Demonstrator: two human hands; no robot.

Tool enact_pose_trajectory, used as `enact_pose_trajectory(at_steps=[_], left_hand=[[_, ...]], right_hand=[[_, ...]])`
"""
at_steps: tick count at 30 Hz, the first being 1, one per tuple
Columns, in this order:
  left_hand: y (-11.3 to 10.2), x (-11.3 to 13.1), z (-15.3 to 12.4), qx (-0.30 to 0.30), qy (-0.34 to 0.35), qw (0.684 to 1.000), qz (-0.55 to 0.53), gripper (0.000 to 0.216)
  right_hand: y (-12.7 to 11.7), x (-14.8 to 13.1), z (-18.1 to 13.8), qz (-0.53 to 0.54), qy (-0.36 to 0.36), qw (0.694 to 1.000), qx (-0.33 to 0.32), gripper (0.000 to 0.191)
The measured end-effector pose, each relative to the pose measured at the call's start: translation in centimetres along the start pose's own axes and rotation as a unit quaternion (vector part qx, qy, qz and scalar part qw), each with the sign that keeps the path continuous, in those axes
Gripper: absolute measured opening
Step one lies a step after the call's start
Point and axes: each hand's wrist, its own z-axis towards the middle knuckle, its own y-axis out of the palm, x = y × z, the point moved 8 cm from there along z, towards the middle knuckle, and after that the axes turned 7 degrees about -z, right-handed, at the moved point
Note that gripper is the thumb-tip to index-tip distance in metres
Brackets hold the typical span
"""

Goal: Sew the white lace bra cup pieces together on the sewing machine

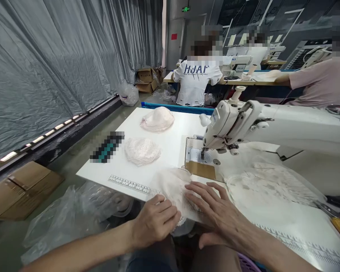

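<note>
A thin white lace piece (170, 185) lies at the front edge of the white table, partly hanging over it. My left hand (158, 219) is closed on its near left side, the fingers curled in. My right hand (215, 206) rests on the right side of the lace, fingers stretched out and thumb apart below the edge. Beyond the hands stands a white sewing machine (232, 121), its needle area over a metal plate (195, 155). A pale lace cup-shaped piece (142, 151) and a smoother pinkish cup-shaped piece (158, 119) lie farther back on the left.
Sheer pale fabric pieces (260, 181) spread under the machine arm, with scissors (327, 209) at the right. A printed ruler (129, 184) marks the table front. A cardboard box (22, 189) and plastic bags (82, 207) lie at left. Other people sit at machines ahead.
</note>
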Motion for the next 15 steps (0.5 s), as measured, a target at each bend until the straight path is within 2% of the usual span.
enact_pose_trajectory(at_steps=[2, 4, 5, 7, 9, 11, 13, 15], left_hand=[[-1.1, 0.0, 0.0, 0.036, -0.057, 0.992, -0.107, 0.023], [-2.1, -0.9, -0.1, 0.054, -0.160, 0.953, -0.251, 0.023], [-2.3, -1.6, -0.5, 0.052, -0.225, 0.916, -0.327, 0.020], [-2.1, -2.5, -2.0, 0.035, -0.357, 0.808, -0.467, 0.017], [-1.7, -2.7, -4.1, 0.024, -0.444, 0.692, -0.569, 0.022], [-1.0, -2.1, -5.8, -0.008, -0.467, 0.607, -0.643, 0.029], [0.2, -0.9, -6.6, -0.079, -0.447, 0.566, -0.689, 0.038], [1.7, 0.5, -6.9, -0.148, -0.413, 0.559, -0.704, 0.051]], right_hand=[[-0.3, -0.3, 0.1, 0.019, 0.009, 1.000, -0.012, 0.086], [-0.8, 0.0, 0.2, 0.074, 0.040, 0.996, -0.020, 0.064], [-1.1, 0.3, 0.2, 0.118, 0.062, 0.991, -0.026, 0.049], [-1.5, 0.7, 0.0, 0.238, 0.113, 0.963, -0.050, 0.029], [-1.2, 0.4, -0.4, 0.386, 0.158, 0.903, -0.107, 0.025], [-0.7, -0.9, -1.1, 0.522, 0.196, 0.814, -0.162, 0.026], [-0.1, -2.5, -1.7, 0.609, 0.217, 0.738, -0.195, 0.028], [0.5, -4.0, -1.9, 0.645, 0.218, 0.702, -0.209, 0.028]])
